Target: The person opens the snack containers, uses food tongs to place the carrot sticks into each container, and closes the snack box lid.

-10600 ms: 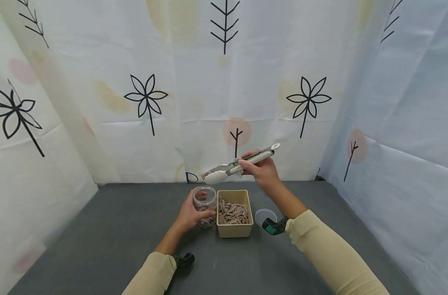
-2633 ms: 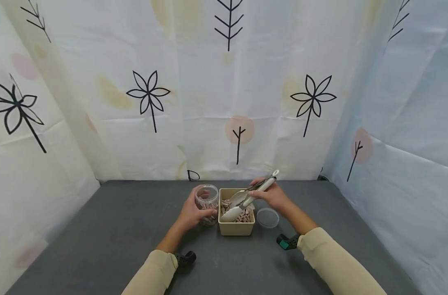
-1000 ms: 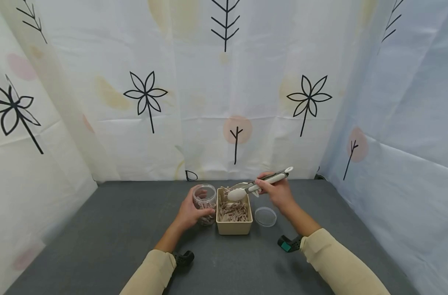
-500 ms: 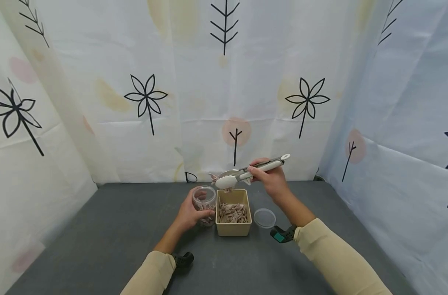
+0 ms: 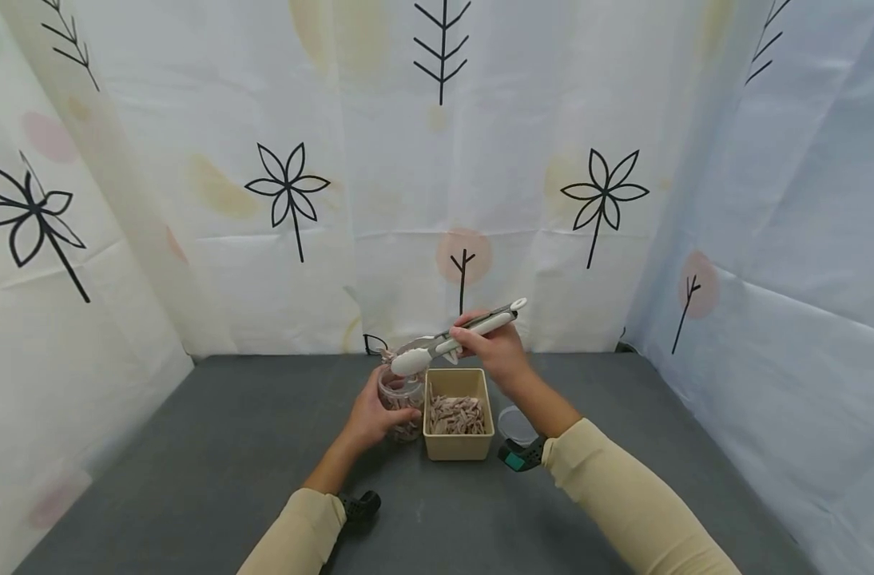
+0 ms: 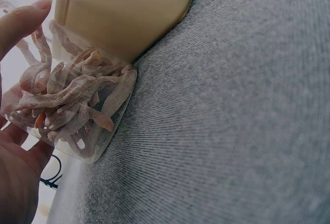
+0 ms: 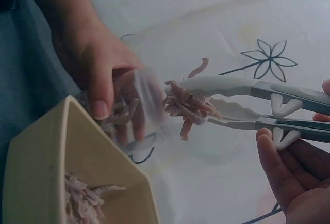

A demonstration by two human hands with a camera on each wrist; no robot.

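Note:
My left hand (image 5: 371,414) grips a clear plastic jar (image 5: 403,391) that stands on the table. In the left wrist view, pale brownish dried strips (image 6: 67,95) fill its lower part. My right hand (image 5: 496,348) holds a pair of white and grey tongs (image 5: 437,345) tilted over the jar's mouth. Between the tongs' heads a bunch of strips (image 7: 188,105) is pinched, right at the jar's rim in the right wrist view. Beside the jar stands a beige rectangular bin (image 5: 458,447) with more strips (image 5: 457,415) on its bottom.
A round clear lid (image 5: 516,425) lies on the dark grey table (image 5: 264,463), right of the bin and partly behind the right wrist. A patterned white curtain (image 5: 379,271) hangs along the table's back and both sides.
The tongs were down in the bin, then rose with a bunch of strips and moved left to over the jar. My left hand has kept its hold on the jar.

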